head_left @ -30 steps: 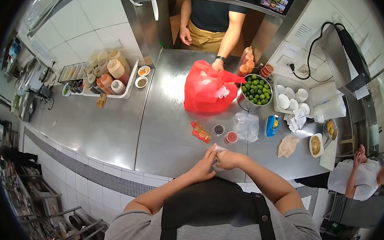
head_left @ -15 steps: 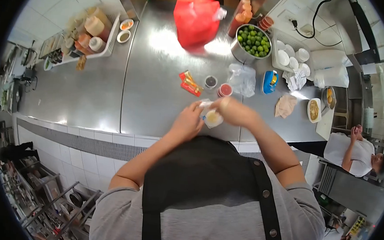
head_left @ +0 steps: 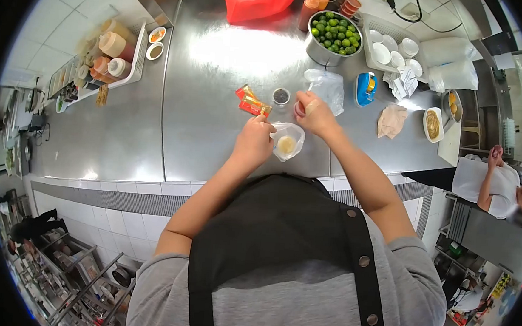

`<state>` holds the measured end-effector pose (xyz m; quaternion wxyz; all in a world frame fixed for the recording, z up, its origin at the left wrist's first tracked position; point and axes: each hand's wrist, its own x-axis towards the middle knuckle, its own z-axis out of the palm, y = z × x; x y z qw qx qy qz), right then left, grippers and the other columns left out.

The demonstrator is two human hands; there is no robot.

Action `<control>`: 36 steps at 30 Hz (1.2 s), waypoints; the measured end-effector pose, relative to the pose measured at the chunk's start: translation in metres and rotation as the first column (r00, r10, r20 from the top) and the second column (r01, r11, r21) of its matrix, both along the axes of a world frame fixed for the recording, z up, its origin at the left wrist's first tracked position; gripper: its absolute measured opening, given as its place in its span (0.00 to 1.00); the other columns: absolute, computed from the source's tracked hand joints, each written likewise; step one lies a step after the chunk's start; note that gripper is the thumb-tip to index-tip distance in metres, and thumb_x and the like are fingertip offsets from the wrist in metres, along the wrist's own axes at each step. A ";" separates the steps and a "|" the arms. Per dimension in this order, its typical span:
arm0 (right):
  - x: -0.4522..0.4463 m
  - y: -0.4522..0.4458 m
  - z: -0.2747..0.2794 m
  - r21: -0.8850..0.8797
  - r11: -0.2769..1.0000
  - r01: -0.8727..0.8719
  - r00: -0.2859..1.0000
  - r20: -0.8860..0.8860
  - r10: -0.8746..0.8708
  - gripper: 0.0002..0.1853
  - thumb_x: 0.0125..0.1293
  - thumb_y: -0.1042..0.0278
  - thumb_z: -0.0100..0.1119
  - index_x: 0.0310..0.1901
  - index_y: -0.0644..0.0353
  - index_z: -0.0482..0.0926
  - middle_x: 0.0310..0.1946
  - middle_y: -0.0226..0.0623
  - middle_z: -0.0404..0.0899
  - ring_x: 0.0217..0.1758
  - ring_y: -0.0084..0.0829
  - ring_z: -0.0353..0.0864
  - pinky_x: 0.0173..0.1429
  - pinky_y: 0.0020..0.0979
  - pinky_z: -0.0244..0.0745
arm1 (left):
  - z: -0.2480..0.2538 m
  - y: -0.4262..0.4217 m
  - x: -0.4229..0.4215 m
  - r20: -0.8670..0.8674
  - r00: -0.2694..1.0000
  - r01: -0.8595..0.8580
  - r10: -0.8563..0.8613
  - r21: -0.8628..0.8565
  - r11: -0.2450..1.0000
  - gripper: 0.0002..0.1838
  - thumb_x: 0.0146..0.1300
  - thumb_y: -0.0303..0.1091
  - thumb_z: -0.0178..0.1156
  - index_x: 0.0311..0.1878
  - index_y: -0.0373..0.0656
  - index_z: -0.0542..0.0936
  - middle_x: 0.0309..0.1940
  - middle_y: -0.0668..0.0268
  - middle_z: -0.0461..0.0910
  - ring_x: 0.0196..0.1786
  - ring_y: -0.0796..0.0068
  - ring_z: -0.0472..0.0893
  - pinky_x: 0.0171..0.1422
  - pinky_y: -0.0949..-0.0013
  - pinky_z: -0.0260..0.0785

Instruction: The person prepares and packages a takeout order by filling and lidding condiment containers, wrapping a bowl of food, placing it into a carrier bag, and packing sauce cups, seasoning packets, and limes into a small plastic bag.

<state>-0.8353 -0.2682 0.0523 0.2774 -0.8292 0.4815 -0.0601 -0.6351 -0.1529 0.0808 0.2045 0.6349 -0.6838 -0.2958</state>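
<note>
My left hand point(head_left: 254, 140) pinches the rim of a small clear plastic bag point(head_left: 295, 134). Inside it sits a little cup of pale yellowish sauce point(head_left: 286, 145). Just beyond the bag, my right hand point(head_left: 316, 114) has its fingers closed round a small lidded cup of red sauce point(head_left: 299, 109), mostly covered by them. A lidded cup of dark sauce point(head_left: 281, 97) stands to the left of that hand. Red and gold sachets point(head_left: 253, 101) lie past my left hand. Behind my right hand is a crumpled clear plastic bag point(head_left: 328, 90).
A pot of green limes point(head_left: 329, 55) stands at the back, near a basket of white bowls point(head_left: 381, 53). A blue tape dispenser point(head_left: 366, 89) and beige cloth point(head_left: 391, 121) lie to the right. Another person handles a red bag point(head_left: 256, 1) across the counter.
The small bag, bunched between both hands before, now spreads open in my left hand. My right hand has moved forward onto the red sauce cup. The red bag sits farther back.
</note>
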 end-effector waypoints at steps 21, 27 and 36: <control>-0.005 0.025 0.056 -0.262 0.951 0.163 0.911 0.409 -0.044 0.26 0.48 0.75 0.73 0.52 0.62 0.77 0.46 0.45 0.80 0.45 0.46 0.84 0.50 0.40 0.81 | -0.022 0.009 0.017 -0.304 0.953 0.010 -0.005 0.016 1.000 0.23 0.53 0.17 0.58 0.55 0.34 0.84 0.50 0.53 0.81 0.47 0.58 0.83 0.48 0.63 0.78; 0.004 0.045 0.086 0.026 0.987 0.161 0.877 0.455 -0.155 0.25 0.48 0.75 0.73 0.50 0.63 0.78 0.42 0.43 0.81 0.43 0.43 0.84 0.46 0.37 0.80 | -0.022 0.011 0.016 -0.334 0.943 0.028 -0.005 0.065 0.997 0.24 0.53 0.16 0.58 0.56 0.34 0.84 0.50 0.53 0.80 0.46 0.60 0.83 0.48 0.65 0.79; 0.071 0.092 0.037 -0.018 0.986 0.164 0.947 0.282 -0.153 0.23 0.49 0.78 0.72 0.44 0.62 0.70 0.41 0.48 0.76 0.44 0.53 0.80 0.47 0.46 0.77 | -0.059 0.013 0.021 -0.526 0.830 -0.072 0.186 0.230 0.971 0.27 0.56 0.26 0.69 0.61 0.35 0.80 0.52 0.58 0.82 0.52 0.66 0.82 0.57 0.63 0.76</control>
